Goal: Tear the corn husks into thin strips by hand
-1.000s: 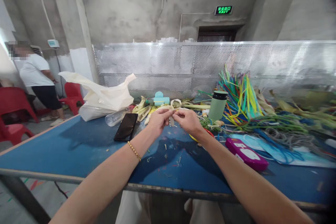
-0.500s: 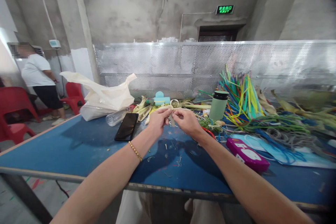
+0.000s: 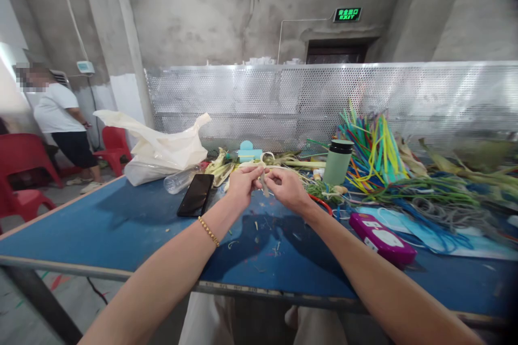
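My left hand (image 3: 242, 183) and my right hand (image 3: 287, 188) meet above the blue table (image 3: 101, 226), fingertips almost touching. Between them they pinch a small pale strip (image 3: 264, 186), which hangs down from the fingers. A gold bead bracelet (image 3: 208, 230) is on my left wrist. Small pale scraps (image 3: 259, 237) lie on the table under my hands. A black phone (image 3: 196, 194) lies just left of my left hand.
A white plastic bag (image 3: 162, 151) and a clear bottle (image 3: 180, 179) are at the back left. A green flask (image 3: 337, 161), coloured strips (image 3: 370, 148), leaves and a magenta case (image 3: 382, 238) fill the right side. A perforated metal screen (image 3: 283, 102) backs the table. A person (image 3: 60, 118) stands by red chairs (image 3: 20, 172).
My hands have stayed together over the same spot; the fingers have shifted slightly on the pale strip, which now hangs lower between them. The person at the left has barely moved.
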A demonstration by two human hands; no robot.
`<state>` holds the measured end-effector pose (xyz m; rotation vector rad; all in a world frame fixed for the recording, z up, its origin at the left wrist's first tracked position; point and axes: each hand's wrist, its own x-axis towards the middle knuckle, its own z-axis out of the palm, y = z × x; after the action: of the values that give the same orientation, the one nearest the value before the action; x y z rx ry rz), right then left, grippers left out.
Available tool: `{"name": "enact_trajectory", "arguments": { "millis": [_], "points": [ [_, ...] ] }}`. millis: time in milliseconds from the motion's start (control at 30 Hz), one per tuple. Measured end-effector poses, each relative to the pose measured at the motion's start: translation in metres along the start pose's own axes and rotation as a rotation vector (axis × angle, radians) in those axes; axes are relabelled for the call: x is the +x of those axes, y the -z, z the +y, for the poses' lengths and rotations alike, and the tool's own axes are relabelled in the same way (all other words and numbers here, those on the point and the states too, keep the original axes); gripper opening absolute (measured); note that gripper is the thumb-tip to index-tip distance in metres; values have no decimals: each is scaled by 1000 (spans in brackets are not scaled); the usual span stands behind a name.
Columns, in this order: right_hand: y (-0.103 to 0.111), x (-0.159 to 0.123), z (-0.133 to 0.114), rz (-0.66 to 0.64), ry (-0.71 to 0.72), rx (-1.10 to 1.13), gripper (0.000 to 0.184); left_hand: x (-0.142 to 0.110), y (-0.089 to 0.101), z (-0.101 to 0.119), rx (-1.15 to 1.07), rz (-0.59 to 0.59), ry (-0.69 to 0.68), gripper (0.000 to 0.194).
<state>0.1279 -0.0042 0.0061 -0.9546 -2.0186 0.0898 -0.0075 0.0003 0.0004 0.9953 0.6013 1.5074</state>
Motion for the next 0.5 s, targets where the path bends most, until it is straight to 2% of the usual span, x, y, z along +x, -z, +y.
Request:
{"name": "enact_trajectory", "arguments": {
  "millis": [500],
  "points": [
    [-2, -2, -2, -11, 3, -10, 20, 1, 2, -1, 19, -8, -6, 18]
  ]
}}
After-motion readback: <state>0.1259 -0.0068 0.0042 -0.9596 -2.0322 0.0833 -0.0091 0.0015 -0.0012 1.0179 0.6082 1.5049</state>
